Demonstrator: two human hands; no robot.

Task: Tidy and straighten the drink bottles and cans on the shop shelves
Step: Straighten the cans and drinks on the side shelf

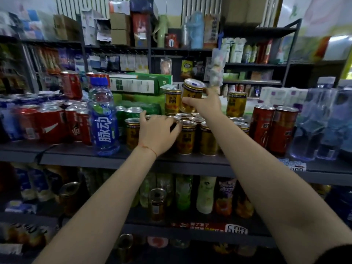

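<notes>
The right hand (pixel 204 104) grips a gold can (pixel 191 96) by its side, thumb on the near face and fingers curled round the far side; the can is a smooth metal cylinder with a shiny ring-pull lid, tilted slightly, held in the air just above the cluster of gold cans (pixel 190 138) on the grey shelf (pixel 80 155); dark characters run down its yellow label, too blurred to read; the left hand (pixel 157 133) lies spread over the left part of that cluster, fingers curved loosely over the lids, a thin red string round its wrist; whether it grips a can I cannot tell

The cluster stands upright in tight rows, with about eight lids showing; two more gold cans stand on top of it, one (pixel 172 101) just left of the held can, one (pixel 236 103) to its right

Left of the cluster stand two green cans (pixel 131 113), and beyond them a clear ribbed plastic bottle (pixel 103 119) with a blue cap and a blue label bearing the white characters 脉动; further left sit red cola cans (pixel 47 126) under glossy shrink-wrap, the count unclear; right of the cluster stand two taller red cans (pixel 274 128) side by side, then two clear water bottles (pixel 322 119) with pale caps; behind the cluster lies a long green carton (pixel 139 83) on its side

A white price tag (pixel 236 228) on the shelf edge below reads 6.00
</notes>
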